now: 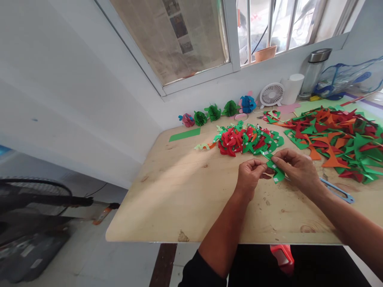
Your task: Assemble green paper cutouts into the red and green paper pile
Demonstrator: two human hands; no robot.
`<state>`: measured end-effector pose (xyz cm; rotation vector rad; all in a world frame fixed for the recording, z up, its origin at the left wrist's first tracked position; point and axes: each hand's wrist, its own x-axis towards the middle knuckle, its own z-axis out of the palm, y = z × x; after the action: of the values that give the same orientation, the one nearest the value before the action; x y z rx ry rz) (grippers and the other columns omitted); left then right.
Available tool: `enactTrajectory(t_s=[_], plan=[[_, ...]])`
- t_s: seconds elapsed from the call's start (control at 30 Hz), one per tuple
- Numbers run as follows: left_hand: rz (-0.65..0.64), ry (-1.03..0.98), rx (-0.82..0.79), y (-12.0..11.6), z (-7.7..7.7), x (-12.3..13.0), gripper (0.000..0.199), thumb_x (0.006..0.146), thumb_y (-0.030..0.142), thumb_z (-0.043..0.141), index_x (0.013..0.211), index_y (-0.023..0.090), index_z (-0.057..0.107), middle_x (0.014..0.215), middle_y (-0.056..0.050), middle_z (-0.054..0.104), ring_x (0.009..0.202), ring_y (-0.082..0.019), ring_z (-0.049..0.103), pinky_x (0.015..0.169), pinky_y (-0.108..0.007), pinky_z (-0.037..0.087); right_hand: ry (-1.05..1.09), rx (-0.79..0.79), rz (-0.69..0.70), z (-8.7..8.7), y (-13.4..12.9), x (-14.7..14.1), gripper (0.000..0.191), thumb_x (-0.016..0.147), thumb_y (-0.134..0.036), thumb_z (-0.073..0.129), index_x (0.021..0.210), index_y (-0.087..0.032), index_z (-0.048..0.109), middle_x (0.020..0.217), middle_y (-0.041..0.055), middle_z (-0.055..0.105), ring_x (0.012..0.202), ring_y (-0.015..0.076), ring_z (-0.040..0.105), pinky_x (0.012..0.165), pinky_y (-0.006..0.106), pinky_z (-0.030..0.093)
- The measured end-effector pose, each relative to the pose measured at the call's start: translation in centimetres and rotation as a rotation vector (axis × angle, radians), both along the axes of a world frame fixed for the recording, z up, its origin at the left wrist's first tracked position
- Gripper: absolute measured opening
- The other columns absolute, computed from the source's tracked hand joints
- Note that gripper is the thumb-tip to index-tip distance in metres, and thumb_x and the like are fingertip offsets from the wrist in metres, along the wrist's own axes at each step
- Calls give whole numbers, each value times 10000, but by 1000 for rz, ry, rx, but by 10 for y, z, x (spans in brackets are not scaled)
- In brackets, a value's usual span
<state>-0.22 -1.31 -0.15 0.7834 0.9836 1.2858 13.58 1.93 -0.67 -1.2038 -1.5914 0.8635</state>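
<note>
A green paper cutout (pixel 279 174) with small white patches is held up between my two hands, just above the wooden table. My left hand (pixel 251 173) pinches its left edge between thumb and fingers. From the other side my right hand (pixel 296 169) grips the same piece, thumb on top. Right behind them lies a pile of red and green paper cutouts (pixel 233 140), many bearing white patches too. Under my right wrist a slim light-blue tool (pixel 337 190) rests on the table, its far end hidden by the hand.
Red, orange and green paper scraps (pixel 332 137) heap up on the right. Folded paper figures (pixel 214 113) line the wall, beside a small white fan (pixel 271 95) and a glass bottle (pixel 312 75). A green strip (pixel 184 134) lies on the wooden table (pixel 167 199).
</note>
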Motion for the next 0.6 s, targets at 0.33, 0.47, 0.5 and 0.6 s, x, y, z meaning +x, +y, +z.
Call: enactTrajectory(t_s=[0.33, 0.47, 0.5, 0.6], plan=[[9, -13, -3, 0, 0, 0, 137, 614, 248, 656, 636, 123, 604, 542, -18, 616, 549, -154, 621, 571, -280, 487, -76, 68, -33, 2, -1, 0, 156, 756, -352, 596, 697, -208, 589, 614, -4, 576, 546, 128, 482, 510, 260, 396], [10, -19, -1, 1, -1, 1, 135, 616, 246, 657, 635, 124, 602, 546, -11, 604, 540, -139, 607, 563, -271, 483, -91, 83, -43, 3, -2, -1, 151, 751, -351, 595, 708, -207, 595, 624, 0, 586, 541, 127, 486, 512, 261, 408], [8, -20, -2, 1, -1, 1, 138, 616, 249, 658, 638, 124, 602, 545, -11, 603, 542, -139, 607, 564, -271, 482, -98, 87, -48, 4, -3, -2, 150, 748, -351, 596, 710, -206, 597, 627, 1, 589, 538, 126, 486, 513, 261, 411], [0, -26, 4, 1, -1, 1, 144, 617, 253, 661, 642, 124, 602, 544, -13, 601, 550, -144, 610, 568, -273, 482, -109, 100, -56, 4, -3, -2, 148, 746, -349, 596, 712, -205, 598, 631, 2, 593, 534, 124, 484, 511, 261, 415]])
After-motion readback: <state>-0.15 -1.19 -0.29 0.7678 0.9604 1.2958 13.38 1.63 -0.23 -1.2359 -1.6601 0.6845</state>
